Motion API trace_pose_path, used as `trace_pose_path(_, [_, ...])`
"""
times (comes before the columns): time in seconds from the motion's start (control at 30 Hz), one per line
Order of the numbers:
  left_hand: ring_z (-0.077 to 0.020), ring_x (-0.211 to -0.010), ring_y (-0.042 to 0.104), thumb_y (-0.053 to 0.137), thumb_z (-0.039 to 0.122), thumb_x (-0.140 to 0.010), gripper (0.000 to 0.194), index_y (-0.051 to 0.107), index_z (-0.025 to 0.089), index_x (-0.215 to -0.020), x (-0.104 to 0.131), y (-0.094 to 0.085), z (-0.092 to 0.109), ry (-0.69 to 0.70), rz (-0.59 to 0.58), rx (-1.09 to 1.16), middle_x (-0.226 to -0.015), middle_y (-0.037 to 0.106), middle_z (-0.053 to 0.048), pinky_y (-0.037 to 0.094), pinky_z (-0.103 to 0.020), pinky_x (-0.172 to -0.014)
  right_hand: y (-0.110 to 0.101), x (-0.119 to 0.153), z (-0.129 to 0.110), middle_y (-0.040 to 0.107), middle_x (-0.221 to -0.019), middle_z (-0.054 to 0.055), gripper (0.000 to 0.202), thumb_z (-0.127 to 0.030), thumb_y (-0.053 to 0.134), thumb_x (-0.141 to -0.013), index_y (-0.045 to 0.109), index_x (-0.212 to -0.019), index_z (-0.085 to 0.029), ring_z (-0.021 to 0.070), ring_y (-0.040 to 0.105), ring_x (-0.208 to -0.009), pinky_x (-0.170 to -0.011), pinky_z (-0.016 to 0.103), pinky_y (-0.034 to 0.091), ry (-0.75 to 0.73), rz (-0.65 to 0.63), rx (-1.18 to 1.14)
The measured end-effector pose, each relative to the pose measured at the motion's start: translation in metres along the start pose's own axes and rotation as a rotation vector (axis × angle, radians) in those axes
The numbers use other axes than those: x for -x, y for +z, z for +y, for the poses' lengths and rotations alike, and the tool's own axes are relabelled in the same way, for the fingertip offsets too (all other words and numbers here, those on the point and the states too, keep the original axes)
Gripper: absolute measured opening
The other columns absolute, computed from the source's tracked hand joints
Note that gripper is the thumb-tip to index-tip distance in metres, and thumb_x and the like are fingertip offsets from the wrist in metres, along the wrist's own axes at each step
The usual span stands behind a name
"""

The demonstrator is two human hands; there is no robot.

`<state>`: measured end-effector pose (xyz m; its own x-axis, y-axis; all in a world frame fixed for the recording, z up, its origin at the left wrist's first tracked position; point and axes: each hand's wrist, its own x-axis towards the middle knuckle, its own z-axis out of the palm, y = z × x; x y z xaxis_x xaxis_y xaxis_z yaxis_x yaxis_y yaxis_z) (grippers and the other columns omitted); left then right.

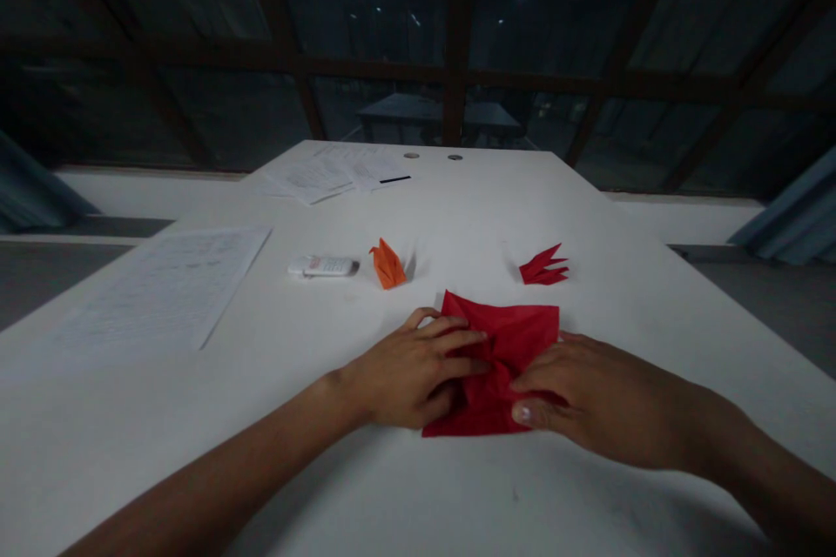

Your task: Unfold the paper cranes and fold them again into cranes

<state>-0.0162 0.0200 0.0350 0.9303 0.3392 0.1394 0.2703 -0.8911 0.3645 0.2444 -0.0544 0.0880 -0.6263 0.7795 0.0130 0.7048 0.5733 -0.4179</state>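
Note:
A creased sheet of red paper lies partly unfolded on the white table, with raised folds near its middle. My left hand rests over its left side, fingers apart and laid across the surface. At the right edge, my right hand has the paper between thumb and fingers; part of that edge is hidden beneath the hand. Beyond the sheet stand two small folded paper pieces: an orange one to the left and a red one with several pointed tips to the right.
A white tube-like item with printing lies left of the orange piece. One printed sheet is at the left; several more papers and a dark pen-like stick lie farther back. Two round inserts sit near the far edge, before dark windows.

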Motion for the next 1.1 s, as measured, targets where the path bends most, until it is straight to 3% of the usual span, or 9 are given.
trace_pose_path(0.1, [-0.0384,-0.141,0.046,0.065,0.024,-0.082,0.058,0.061,0.035,-0.138,0.001,-0.003,0.001,-0.003,0.018,0.041,-0.156,0.051,-0.007,0.022,-0.056,-0.116,-0.001,0.002,0.001,0.076,-0.074,0.000,0.028,-0.043,0.062,-0.098,0.076,-0.080,-0.028,0.0219,0.070,-0.070,-0.075,0.038,0.054,0.001,0.014,-0.086])
trace_pose_path(0.27, [-0.0393,-0.144,0.043,0.068,0.020,-0.078,0.069,0.056,0.034,-0.144,0.000,-0.004,0.002,0.008,0.042,0.103,-0.156,0.050,-0.008,0.020,-0.057,-0.119,-0.005,-0.005,0.014,0.078,-0.113,0.005,0.026,-0.046,0.058,-0.099,0.076,-0.111,-0.030,0.0287,0.073,-0.099,-0.088,0.045,0.055,0.109,0.066,-0.103])
trace_pose_path(0.43, [-0.0392,-0.147,0.039,0.068,0.018,-0.078,0.072,0.055,0.037,-0.145,0.000,-0.007,0.004,0.017,0.041,0.132,-0.156,0.051,-0.006,0.019,-0.058,-0.120,-0.008,-0.024,0.050,0.077,-0.116,0.004,0.030,-0.040,0.056,-0.101,0.072,-0.124,-0.028,0.0233,0.072,-0.105,-0.093,0.040,0.057,0.068,0.007,-0.468])
trace_pose_path(0.53, [-0.0393,-0.148,0.038,0.069,0.020,-0.080,0.068,0.056,0.037,-0.145,0.001,-0.007,0.003,-0.001,0.053,0.131,-0.156,0.051,-0.006,0.016,-0.059,-0.121,-0.003,-0.033,0.069,0.078,-0.103,0.007,0.031,-0.040,0.058,-0.099,0.072,-0.118,-0.019,0.0209,0.074,-0.097,-0.087,0.036,0.059,0.108,0.079,-0.674])
trace_pose_path(0.73, [-0.0403,-0.149,0.037,0.070,0.040,-0.089,0.055,0.059,0.034,-0.142,0.002,-0.001,-0.006,-0.061,0.102,0.138,-0.155,0.051,-0.009,0.008,-0.062,-0.123,-0.005,-0.035,0.067,0.076,-0.106,0.005,0.016,-0.027,0.064,-0.094,0.073,-0.105,-0.021,0.0192,0.071,-0.098,-0.088,0.035,0.056,0.139,0.289,-0.454])
trace_pose_path(0.93, [-0.0411,-0.148,0.038,0.066,0.049,-0.091,0.060,0.053,0.033,-0.148,0.003,0.001,-0.009,-0.083,0.034,0.151,-0.150,0.056,-0.012,0.003,-0.063,-0.121,-0.010,-0.030,0.074,0.076,-0.108,0.005,0.032,-0.028,0.078,-0.082,0.073,-0.113,-0.021,0.0206,0.069,-0.097,-0.088,0.037,0.056,0.103,0.179,-0.387])
trace_pose_path(1.1, [-0.0409,-0.139,0.049,0.071,0.051,-0.087,0.056,0.062,0.032,-0.139,0.002,-0.004,-0.008,-0.097,0.079,0.206,-0.140,0.065,-0.012,0.005,-0.063,-0.121,-0.011,-0.028,0.077,0.075,-0.117,0.006,0.035,-0.028,0.075,-0.086,0.073,-0.121,-0.025,0.0231,0.069,-0.105,-0.094,0.040,0.053,0.057,0.052,-0.242])
